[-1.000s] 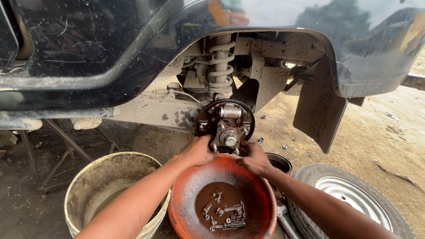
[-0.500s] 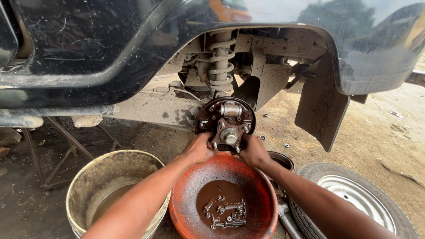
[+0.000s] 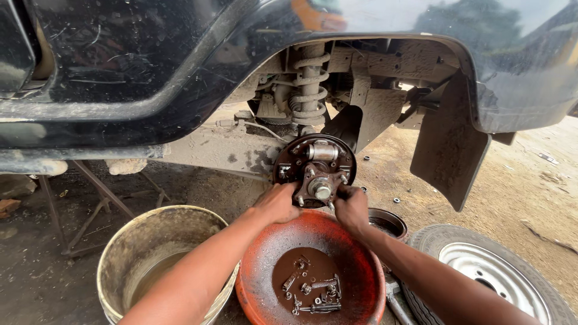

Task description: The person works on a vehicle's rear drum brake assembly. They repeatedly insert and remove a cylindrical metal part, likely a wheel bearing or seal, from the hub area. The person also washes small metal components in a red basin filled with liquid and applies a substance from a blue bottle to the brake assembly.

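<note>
While the brake backing plate [image 3: 314,170] hangs under the wheel arch, just above the orange basin [image 3: 310,271], our left hand [image 3: 277,203] and right hand [image 3: 351,207] curl closed against its lower edge; we judge it rigid, heavy, greasy, best gripped at the rim.

One head-worn camera looks forward and down, low by the wheel arch [image 3: 385,54]. It sits close to the brake hub [image 3: 316,171].

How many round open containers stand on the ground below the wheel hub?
2: a dirty pale bucket at lower left, and an orange basin holding small metal parts, directly under both hands. Others may be hidden behind the arms.
</note>
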